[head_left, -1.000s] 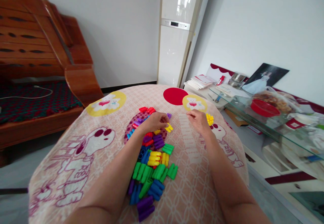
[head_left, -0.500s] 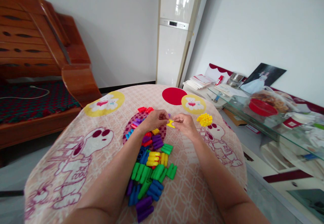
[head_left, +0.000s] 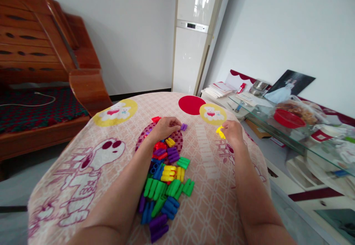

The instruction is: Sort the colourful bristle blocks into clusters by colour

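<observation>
My left hand (head_left: 168, 127) hovers over the far part of a loose pile of plastic building blocks, its fingers loosely curled and a little apart, with nothing visible in them. Just beyond its fingertips lies a small purple block (head_left: 184, 127). At the right of the table, my right hand (head_left: 233, 131) pinches a yellow building block at the yellow blocks (head_left: 220, 132) there; its fingers partly cover them. Between my forearms spread green blocks (head_left: 158, 189), yellow blocks (head_left: 168, 173), purple blocks (head_left: 158, 227) and blue blocks (head_left: 169, 207).
A patterned cloth (head_left: 208, 208) covers the round table. At left stands a wooden bench (head_left: 85, 86), and a tall white air conditioner (head_left: 190, 56) is behind the table. To the right, a glass-topped stand (head_left: 305, 145) holds a red bowl (head_left: 289, 118), papers (head_left: 217, 90) and a photo (head_left: 290, 84).
My hands have separated. The right one has carried the yellow block rightward to the other yellow blocks, while the left has let go of it and drawn slightly left.
</observation>
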Demonstrator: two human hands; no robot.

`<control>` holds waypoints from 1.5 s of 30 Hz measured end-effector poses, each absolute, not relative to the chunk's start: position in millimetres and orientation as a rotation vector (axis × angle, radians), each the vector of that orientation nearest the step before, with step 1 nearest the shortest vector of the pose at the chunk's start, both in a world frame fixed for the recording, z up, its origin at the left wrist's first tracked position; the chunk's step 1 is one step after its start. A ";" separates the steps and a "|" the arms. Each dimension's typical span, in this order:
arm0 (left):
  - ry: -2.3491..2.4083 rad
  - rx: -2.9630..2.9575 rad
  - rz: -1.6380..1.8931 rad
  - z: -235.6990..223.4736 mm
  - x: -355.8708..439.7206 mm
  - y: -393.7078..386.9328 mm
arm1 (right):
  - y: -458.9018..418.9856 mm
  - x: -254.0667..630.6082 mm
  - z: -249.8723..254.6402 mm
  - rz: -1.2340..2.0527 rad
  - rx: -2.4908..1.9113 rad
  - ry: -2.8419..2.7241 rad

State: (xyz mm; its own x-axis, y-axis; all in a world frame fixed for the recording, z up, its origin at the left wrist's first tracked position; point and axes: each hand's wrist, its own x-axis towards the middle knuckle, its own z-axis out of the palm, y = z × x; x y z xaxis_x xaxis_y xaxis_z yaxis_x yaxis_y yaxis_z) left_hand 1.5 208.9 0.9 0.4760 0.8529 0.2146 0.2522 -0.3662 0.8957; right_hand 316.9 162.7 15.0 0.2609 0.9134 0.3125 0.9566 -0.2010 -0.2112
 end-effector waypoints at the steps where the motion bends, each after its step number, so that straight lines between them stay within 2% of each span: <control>1: 0.927 1.862 0.886 -0.6 0.8 210.2 | 162.9 316.0 13.5 -0.183 -2.223 -1.719; 8: 1.008 1.922 0.853 -1.7 -5.6 214.8 | 164.4 304.4 1.9 -0.291 -2.346 -1.830; 13: 1.067 2.262 0.525 3.5 -8.7 209.5 | 163.9 292.6 5.2 -0.319 -2.291 -1.801; 16: 1.132 2.367 0.334 -1.4 -6.7 206.7 | 162.4 273.9 6.7 -0.216 -2.186 -1.821; 22: 1.283 2.448 0.178 -3.9 -3.9 204.6 | 154.5 228.8 -2.3 0.179 -1.667 -2.078; 24: 1.274 2.410 0.254 0.3 -2.6 204.1 | 152.4 220.5 -5.1 0.298 -1.543 -2.098; 30: 0.940 1.992 0.789 10.8 7.9 199.2 | 153.7 213.7 -11.1 0.679 -1.331 -1.944; 36: 0.827 1.646 0.897 10.8 15.1 197.3 | 154.8 213.2 -11.8 1.031 -1.191 -1.691; 45: 0.859 1.584 0.847 8.7 21.5 195.0 | 157.6 210.6 -2.0 1.012 -1.163 -1.330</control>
